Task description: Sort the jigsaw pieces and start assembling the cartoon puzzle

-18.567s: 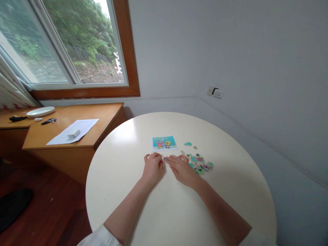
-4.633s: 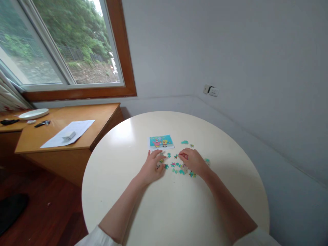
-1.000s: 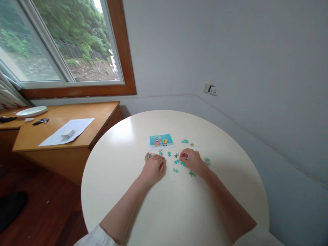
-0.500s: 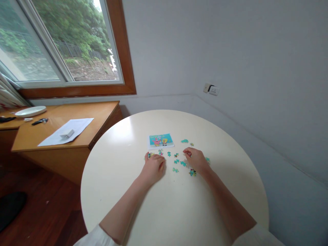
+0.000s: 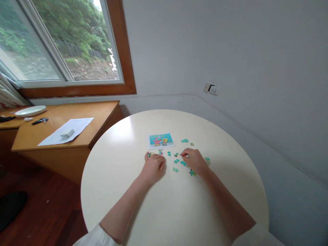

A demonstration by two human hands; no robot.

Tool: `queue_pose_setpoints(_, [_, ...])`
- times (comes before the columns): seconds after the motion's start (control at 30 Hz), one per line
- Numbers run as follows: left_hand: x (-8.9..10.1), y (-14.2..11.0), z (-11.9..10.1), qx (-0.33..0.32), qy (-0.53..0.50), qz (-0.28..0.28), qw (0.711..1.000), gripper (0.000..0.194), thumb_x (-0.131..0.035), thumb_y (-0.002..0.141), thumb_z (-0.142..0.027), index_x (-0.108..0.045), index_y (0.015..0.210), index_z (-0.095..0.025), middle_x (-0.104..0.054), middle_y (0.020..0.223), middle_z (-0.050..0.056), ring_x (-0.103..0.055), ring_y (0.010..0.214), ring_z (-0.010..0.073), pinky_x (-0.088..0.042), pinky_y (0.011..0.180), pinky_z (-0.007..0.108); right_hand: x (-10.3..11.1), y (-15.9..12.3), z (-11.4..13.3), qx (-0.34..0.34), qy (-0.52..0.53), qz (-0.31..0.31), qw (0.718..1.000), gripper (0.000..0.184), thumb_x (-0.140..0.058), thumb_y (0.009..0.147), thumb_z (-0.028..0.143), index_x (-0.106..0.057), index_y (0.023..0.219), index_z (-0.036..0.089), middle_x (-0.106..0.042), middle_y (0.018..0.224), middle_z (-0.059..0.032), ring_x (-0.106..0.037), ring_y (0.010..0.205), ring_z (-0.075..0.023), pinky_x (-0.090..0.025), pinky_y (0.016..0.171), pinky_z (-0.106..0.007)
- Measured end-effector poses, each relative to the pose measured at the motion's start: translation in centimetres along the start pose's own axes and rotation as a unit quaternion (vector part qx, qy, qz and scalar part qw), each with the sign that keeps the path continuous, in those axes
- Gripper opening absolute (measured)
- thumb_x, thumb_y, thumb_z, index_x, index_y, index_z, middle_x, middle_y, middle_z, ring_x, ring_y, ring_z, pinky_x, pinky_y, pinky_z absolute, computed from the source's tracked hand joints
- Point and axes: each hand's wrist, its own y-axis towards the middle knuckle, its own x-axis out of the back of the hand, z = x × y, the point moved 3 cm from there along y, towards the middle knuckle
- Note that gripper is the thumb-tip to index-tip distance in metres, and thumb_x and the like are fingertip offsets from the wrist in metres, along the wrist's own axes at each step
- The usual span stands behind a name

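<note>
My left hand point(image 5: 154, 167) rests on the table with its fingers curled. It partly covers a cluster of yellow and dark jigsaw pieces point(image 5: 151, 154); what its fingers may hold is hidden. To the right, my right hand point(image 5: 196, 160) is pinched low over the table, a small jigsaw piece point(image 5: 188, 156) showing at its fingers. Several loose teal pieces point(image 5: 183, 163) lie between the hands, and a pale green one point(image 5: 175, 169) is nearer me. Beyond my left hand is a picture card point(image 5: 161, 140) with a pink and a yellow cartoon figure.
The round white table point(image 5: 164, 212) stands against a wall with a socket point(image 5: 214, 90). Farther back lie a joined teal piece group point(image 5: 184, 140) and a single piece point(image 5: 192, 144). At left, a wooden desk point(image 5: 102, 116) bears paper point(image 5: 79, 124), a small white box point(image 5: 67, 133) and a white tray point(image 5: 30, 111).
Earlier the pieces lay in a heap at right; now they are spread between the hands. In the last second my right hand lifts back slightly, then returns left; my left hand stays still.
</note>
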Motion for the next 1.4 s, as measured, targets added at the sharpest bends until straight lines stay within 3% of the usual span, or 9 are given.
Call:
queue_pose_setpoints(0.37, [-0.2, -0.1, 0.2, -0.001, -0.009, -0.013, 1.000, 0.026, -0.042, 0.079, -0.013, -0.065, 0.081, -0.023, -0.068, 0.101, 0.003, -0.057, 0.101, 0.0196, -0.016, 0.103, 0.053, 0.0, 0.1, 0.0, -0.025, -0.039, 0.043, 0.998, 0.018, -0.054, 0.071, 0.012, -0.070, 0.073, 0.020, -0.072, 0.079, -0.0020, -0.065, 0.078, -0.0175, -0.044, 0.078, -0.029])
queue_pose_setpoints(0.57, [-0.4, -0.1, 0.4, 0.003, -0.013, -0.021, 1.000, 0.026, -0.042, 0.079, -0.013, -0.066, 0.082, -0.023, -0.067, 0.105, 0.005, -0.056, 0.104, 0.0203, -0.016, 0.103, 0.054, 0.8, 0.1, -0.3, -0.028, -0.049, -0.011, 0.998, 0.017, -0.052, 0.077, 0.015, -0.068, 0.081, 0.020, -0.071, 0.081, -0.0021, -0.065, 0.078, -0.0160, -0.042, 0.081, -0.029])
queue_pose_setpoints(0.73, [-0.6, -0.1, 0.7, 0.004, -0.024, -0.033, 0.999, 0.027, -0.044, 0.077, -0.013, -0.066, 0.089, -0.022, -0.063, 0.112, 0.007, -0.053, 0.110, 0.0207, -0.014, 0.105, 0.054, 1.7, 0.0, -1.7, -0.101, -0.073, -0.015, 0.992, 0.017, -0.051, 0.077, 0.014, -0.067, 0.082, 0.018, -0.069, 0.082, -0.0032, -0.062, 0.078, -0.0153, -0.042, 0.074, -0.025])
queue_pose_setpoints(0.83, [-0.7, -0.3, 0.1, -0.035, -0.036, -0.008, 0.999, 0.029, -0.045, 0.077, -0.014, -0.065, 0.096, -0.023, -0.062, 0.114, 0.006, -0.053, 0.111, 0.0205, -0.013, 0.106, 0.054, 1.9, -0.2, -2.3, -0.125, -0.100, 0.006, 0.987, 0.015, -0.052, 0.078, 0.017, -0.067, 0.080, 0.018, -0.066, 0.081, -0.0044, -0.060, 0.076, -0.0150, -0.041, 0.070, -0.024])
queue_pose_setpoints(1.07, [-1.2, -1.3, -2.0, -0.162, -0.058, 0.083, 0.982, 0.031, -0.051, 0.078, -0.024, -0.061, 0.107, -0.025, -0.052, 0.130, 0.005, -0.042, 0.124, 0.0240, -0.005, 0.108, 0.055, 1.5, -0.4, -2.4, -0.107, -0.097, 0.022, 0.989, 0.013, -0.058, 0.077, 0.027, -0.066, 0.083, 0.019, -0.063, 0.086, -0.0043, -0.057, 0.073, -0.0141, -0.040, 0.069, -0.024])
queue_pose_setpoints(1.23, [-1.1, -1.3, -2.4, -0.161, -0.046, 0.118, 0.979, 0.032, -0.052, 0.077, -0.025, -0.060, 0.108, -0.023, -0.056, 0.125, 0.008, -0.045, 0.120, 0.0237, -0.009, 0.108, 0.053, 1.4, -0.5, -2.6, -0.101, -0.110, 0.008, 0.989, 0.012, -0.057, 0.079, 0.026, -0.066, 0.084, 0.020, -0.062, 0.082, -0.0030, -0.056, 0.069, -0.0133, -0.039, 0.065, -0.023])
queue_pose_setpoints(1.4, [-1.2, -0.8, -1.6, -0.136, -0.010, 0.088, 0.987, 0.028, -0.048, 0.079, -0.022, -0.061, 0.104, -0.020, -0.058, 0.120, 0.010, -0.049, 0.114, 0.0228, -0.020, 0.106, 0.049, 1.6, -0.4, -2.6, -0.128, -0.128, 0.005, 0.983, 0.012, -0.056, 0.077, 0.019, -0.066, 0.085, 0.019, -0.062, 0.083, -0.0042, -0.056, 0.071, -0.0149, -0.039, 0.066, -0.025])
